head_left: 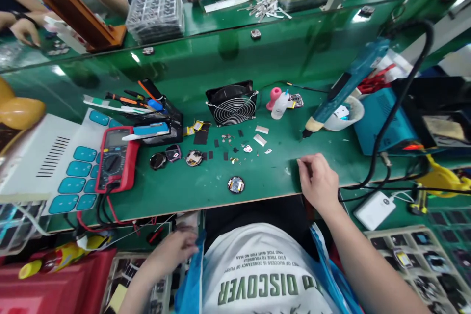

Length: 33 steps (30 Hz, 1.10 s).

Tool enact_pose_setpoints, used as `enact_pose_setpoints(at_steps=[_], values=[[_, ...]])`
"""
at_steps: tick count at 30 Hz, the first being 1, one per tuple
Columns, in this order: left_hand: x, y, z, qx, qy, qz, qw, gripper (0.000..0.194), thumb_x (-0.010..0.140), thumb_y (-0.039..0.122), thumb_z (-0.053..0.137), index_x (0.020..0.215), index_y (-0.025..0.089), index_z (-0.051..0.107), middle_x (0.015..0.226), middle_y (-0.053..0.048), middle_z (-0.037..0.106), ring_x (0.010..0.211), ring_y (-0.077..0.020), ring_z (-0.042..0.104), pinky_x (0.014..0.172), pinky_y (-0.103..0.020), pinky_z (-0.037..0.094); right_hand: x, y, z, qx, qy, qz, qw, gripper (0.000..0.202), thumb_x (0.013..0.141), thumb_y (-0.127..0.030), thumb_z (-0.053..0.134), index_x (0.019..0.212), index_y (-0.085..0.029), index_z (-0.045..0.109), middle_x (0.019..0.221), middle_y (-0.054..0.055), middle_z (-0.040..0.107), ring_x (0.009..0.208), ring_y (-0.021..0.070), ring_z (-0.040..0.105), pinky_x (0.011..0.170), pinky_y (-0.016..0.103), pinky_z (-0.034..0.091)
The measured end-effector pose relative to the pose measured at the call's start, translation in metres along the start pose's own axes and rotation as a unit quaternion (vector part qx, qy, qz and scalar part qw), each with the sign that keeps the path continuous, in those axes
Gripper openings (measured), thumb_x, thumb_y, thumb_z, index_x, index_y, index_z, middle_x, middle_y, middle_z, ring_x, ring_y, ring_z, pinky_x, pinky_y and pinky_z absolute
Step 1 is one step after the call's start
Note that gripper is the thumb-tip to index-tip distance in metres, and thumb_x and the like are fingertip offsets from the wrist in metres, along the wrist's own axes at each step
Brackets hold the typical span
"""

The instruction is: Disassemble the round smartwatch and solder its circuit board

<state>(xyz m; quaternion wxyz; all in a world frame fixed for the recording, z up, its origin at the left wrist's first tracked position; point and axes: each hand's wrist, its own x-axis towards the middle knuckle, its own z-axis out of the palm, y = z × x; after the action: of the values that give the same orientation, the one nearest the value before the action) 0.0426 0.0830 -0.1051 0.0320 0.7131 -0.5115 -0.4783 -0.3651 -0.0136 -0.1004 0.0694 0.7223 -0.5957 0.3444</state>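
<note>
My right hand (317, 179) rests at the front edge of the green bench (176, 196), its fingers curled together; whether anything is between them is hidden. Below the bench edge, by my blue jacket, is my left hand (180, 248), blurred by motion, its fingers too smeared to read. A round watch-like part (236, 185) lies near the front edge between the hands. Behind it sit an open round case (194, 158), two dark watch cases (158, 160), small black pads (225, 156), metal strips (259, 140) and tiny loose pieces.
A fan (233, 103) stands at the back, beside a white bottle (280, 105). The blue tool (342, 88) leans at right over a white tub (348, 117). A red multimeter (117, 159) and tool holder (172, 125) are at left. People sit across the bench.
</note>
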Motion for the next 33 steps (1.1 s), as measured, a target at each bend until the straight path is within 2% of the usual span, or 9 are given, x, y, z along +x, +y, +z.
enact_pose_setpoints(at_steps=[2,4,6,9,13,18,23,27,33], values=[[-0.023,0.035,-0.002,-0.093,-0.207,0.026,0.974,0.026,0.071,0.034,0.078,0.096,0.028,0.082,0.082,-0.008,0.079,0.068,-0.0268,0.074,0.063,-0.036,0.061,0.0,0.001,0.0,-0.006,-0.012,-0.014,1.0,0.018,0.106,-0.022,0.049,0.089,-0.02,0.055,0.079,0.002,0.063,0.065,0.0147,0.058,0.059,0.025,0.039],[-0.035,0.075,-0.003,-0.188,-0.302,0.112,0.928,0.033,0.08,0.037,0.076,0.111,0.026,0.081,0.092,-0.011,0.08,0.076,-0.0289,0.076,0.072,-0.041,0.063,0.0,0.001,0.0,-0.018,-0.022,-0.016,0.999,0.021,0.107,-0.024,0.049,0.087,-0.02,0.055,0.075,0.001,0.062,0.061,0.0145,0.056,0.057,0.026,0.037],[-0.031,0.112,0.001,-0.236,-0.222,0.197,0.925,0.028,0.085,0.041,0.072,0.105,0.024,0.081,0.092,-0.012,0.078,0.076,-0.0267,0.075,0.072,-0.04,0.063,0.0,0.0,-0.001,-0.026,-0.027,-0.016,0.999,0.023,0.107,-0.025,0.048,0.086,-0.02,0.055,0.075,0.002,0.062,0.061,0.0148,0.056,0.057,0.026,0.036],[-0.006,0.146,0.013,-0.152,-0.013,0.314,0.937,0.025,0.093,0.037,0.065,0.108,0.024,0.079,0.105,-0.009,0.077,0.097,-0.0238,0.073,0.091,-0.039,0.061,0.0,-0.001,-0.002,-0.035,-0.03,-0.024,0.999,0.026,0.108,-0.027,0.047,0.083,-0.02,0.055,0.073,0.001,0.062,0.06,0.0148,0.055,0.057,0.027,0.034],[0.03,0.142,0.021,0.017,0.147,0.43,0.89,0.035,0.097,0.031,0.064,0.131,0.026,0.067,0.129,-0.009,0.069,0.126,-0.0253,0.061,0.112,-0.046,0.051,0.001,-0.002,-0.003,-0.047,-0.023,-0.04,0.998,0.034,0.109,-0.031,0.048,0.076,-0.021,0.051,0.065,-0.001,0.055,0.056,0.0145,0.049,0.056,0.028,0.032],[0.045,0.115,0.012,0.129,0.195,0.444,0.865,0.05,0.096,0.034,0.067,0.144,0.026,0.054,0.137,-0.01,0.065,0.134,-0.0286,0.057,0.117,-0.051,0.047,0.002,-0.001,-0.003,-0.042,-0.022,-0.048,0.998,0.044,0.11,-0.031,0.047,0.067,-0.023,0.041,0.058,-0.002,0.046,0.053,0.0137,0.042,0.057,0.029,0.03],[0.044,0.119,0.018,0.167,0.208,0.463,0.845,0.048,0.097,0.035,0.067,0.142,0.025,0.054,0.137,-0.011,0.066,0.131,-0.0274,0.061,0.116,-0.049,0.049,0.003,-0.001,-0.003,-0.021,-0.012,-0.044,0.999,0.031,0.107,-0.024,0.052,0.076,-0.022,0.048,0.066,-0.001,0.053,0.057,0.0143,0.048,0.057,0.027,0.034],[0.045,0.127,0.029,0.125,0.211,0.477,0.844,0.03,0.098,0.026,0.067,0.126,0.024,0.059,0.127,-0.007,0.072,0.13,-0.0242,0.063,0.112,-0.045,0.053,0.004,0.0,-0.002,-0.015,-0.02,-0.039,0.999,0.017,0.106,-0.019,0.049,0.091,-0.02,0.056,0.078,0.002,0.064,0.064,0.0149,0.057,0.061,0.025,0.039],[0.042,0.131,0.032,0.105,0.201,0.469,0.854,0.012,0.095,0.025,0.07,0.1,0.023,0.059,0.123,-0.005,0.074,0.128,-0.0257,0.064,0.11,-0.05,0.053,0.004,-0.001,0.0,-0.031,-0.025,-0.044,0.998,0.029,0.108,-0.027,0.052,0.08,-0.02,0.055,0.069,0.0,0.061,0.057,0.0138,0.053,0.057,0.026,0.035]])
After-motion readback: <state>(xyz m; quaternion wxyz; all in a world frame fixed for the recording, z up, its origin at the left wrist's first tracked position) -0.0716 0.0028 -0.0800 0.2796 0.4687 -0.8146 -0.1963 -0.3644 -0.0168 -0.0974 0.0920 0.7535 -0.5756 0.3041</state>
